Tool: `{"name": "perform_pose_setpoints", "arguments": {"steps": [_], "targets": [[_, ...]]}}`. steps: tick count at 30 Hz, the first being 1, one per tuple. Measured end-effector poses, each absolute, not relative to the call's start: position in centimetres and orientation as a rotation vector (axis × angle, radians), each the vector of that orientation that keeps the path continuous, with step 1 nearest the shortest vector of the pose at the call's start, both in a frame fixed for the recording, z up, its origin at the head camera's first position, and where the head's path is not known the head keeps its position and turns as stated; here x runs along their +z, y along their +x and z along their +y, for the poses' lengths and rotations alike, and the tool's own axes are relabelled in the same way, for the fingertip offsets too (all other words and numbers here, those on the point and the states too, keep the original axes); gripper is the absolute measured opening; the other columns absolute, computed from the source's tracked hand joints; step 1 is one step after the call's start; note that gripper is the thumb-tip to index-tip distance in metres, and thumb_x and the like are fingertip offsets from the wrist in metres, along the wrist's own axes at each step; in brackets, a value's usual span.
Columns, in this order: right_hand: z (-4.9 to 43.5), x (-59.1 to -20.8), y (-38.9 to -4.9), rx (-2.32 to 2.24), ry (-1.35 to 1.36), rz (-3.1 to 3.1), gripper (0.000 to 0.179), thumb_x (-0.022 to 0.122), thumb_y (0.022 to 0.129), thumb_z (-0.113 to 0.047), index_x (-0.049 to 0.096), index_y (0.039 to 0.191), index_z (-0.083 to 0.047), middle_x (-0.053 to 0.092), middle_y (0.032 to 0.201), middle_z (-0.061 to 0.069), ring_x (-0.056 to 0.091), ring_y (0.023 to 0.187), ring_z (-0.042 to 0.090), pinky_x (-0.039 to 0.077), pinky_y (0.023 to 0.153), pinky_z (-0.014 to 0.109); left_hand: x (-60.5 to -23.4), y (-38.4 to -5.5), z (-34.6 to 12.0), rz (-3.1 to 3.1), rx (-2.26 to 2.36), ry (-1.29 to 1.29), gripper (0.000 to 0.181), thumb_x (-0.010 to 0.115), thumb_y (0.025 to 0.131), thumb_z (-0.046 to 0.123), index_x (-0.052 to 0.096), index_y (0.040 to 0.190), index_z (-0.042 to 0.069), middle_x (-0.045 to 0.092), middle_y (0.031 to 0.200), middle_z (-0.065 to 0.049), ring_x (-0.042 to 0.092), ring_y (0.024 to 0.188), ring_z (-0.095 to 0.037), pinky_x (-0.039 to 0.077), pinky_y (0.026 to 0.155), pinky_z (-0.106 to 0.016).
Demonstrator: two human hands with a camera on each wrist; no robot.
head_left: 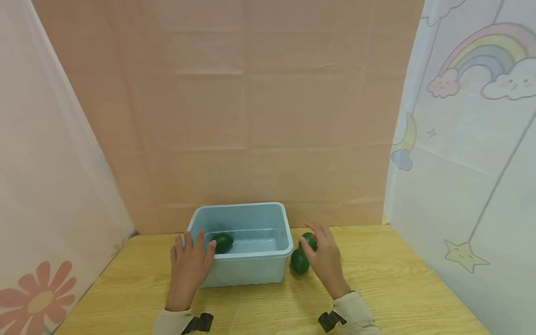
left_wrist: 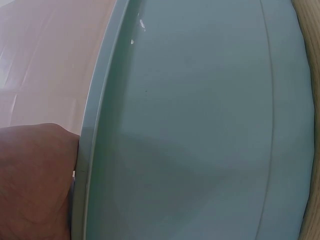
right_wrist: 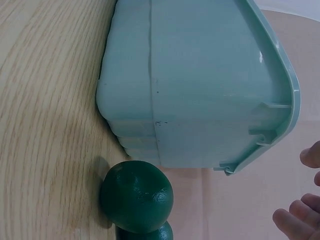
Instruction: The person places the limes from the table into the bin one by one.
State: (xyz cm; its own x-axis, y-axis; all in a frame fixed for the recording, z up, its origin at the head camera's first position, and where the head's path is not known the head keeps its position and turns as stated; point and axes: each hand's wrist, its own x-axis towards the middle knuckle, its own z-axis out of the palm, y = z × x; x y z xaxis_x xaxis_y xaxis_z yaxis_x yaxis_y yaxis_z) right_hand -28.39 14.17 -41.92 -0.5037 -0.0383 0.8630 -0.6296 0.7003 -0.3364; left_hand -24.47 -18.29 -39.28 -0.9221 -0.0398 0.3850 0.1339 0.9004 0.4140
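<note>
A pale blue plastic bin (head_left: 243,270) stands on the table with one smooth dark green avocado (head_left: 222,242) inside, toward its left. My left hand (head_left: 189,265) is at the bin's front left corner, its fingers spread over the rim; in the left wrist view the hand (left_wrist: 37,182) is beside the rim. To the right of the bin lie two more avocados, a near avocado (head_left: 299,262) and a far avocado (head_left: 309,239) partly hidden by fingers. Above them is my right hand (head_left: 325,260), thumb and fingers apart. The right wrist view shows its fingers (right_wrist: 291,224) away from the near avocado (right_wrist: 136,196).
The wood-grain table (head_left: 377,288) carries the bin and fruit. A brown sheet (head_left: 268,116) hangs right behind the bin. Printed white cloths stand at both sides, one with a flower (head_left: 39,302), the other with a rainbow (head_left: 485,51).
</note>
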Motion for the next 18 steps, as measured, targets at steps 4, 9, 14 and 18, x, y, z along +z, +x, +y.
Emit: {"name": "perform_pose_setpoints", "arguments": {"steps": [4,9,14,18], "targets": [[14.09,-41.84,-28.32,0.809,0.503,-1.996,0.047,0.085,0.077,0.001,0.064,0.119,-0.001,0.063,0.116,0.017,0.065,0.104,0.033,0.059,0.077,0.037,-39.40,-24.41,-18.31,-2.661,-0.615,-0.072,0.057,0.044,0.107,0.034,0.043,0.147,-0.006,0.029,0.147,-0.044,0.011,0.140,-0.064,0.010,0.109,-0.074],[14.17,-41.82,-28.34,0.806,0.498,-1.998,0.048,0.085,0.076,0.001,0.065,0.119,-0.001,0.063,0.117,0.017,0.065,0.104,0.032,0.059,0.077,0.037,-39.27,-24.44,-18.21,-2.661,-0.623,-0.067,0.057,0.045,0.107,0.034,0.043,0.147,-0.006,0.029,0.148,-0.043,0.011,0.141,-0.063,0.010,0.110,-0.073],[14.22,-41.94,-28.37,0.803,0.501,-1.994,0.048,0.085,0.077,0.001,0.064,0.120,0.000,0.063,0.117,0.018,0.065,0.104,0.033,0.059,0.076,0.038,-39.20,-24.44,-18.19,-2.664,-0.621,-0.065,0.056,0.045,0.106,0.033,0.043,0.146,-0.007,0.030,0.147,-0.044,0.012,0.141,-0.063,0.011,0.110,-0.073],[14.33,-42.03,-28.45,0.806,0.504,-1.990,0.047,0.085,0.078,0.000,0.065,0.120,0.000,0.063,0.117,0.018,0.065,0.105,0.034,0.059,0.077,0.039,-39.27,-24.43,-18.23,-2.663,-0.622,-0.066,0.056,0.045,0.106,0.033,0.043,0.146,-0.006,0.030,0.147,-0.044,0.012,0.140,-0.063,0.011,0.110,-0.073]]}}
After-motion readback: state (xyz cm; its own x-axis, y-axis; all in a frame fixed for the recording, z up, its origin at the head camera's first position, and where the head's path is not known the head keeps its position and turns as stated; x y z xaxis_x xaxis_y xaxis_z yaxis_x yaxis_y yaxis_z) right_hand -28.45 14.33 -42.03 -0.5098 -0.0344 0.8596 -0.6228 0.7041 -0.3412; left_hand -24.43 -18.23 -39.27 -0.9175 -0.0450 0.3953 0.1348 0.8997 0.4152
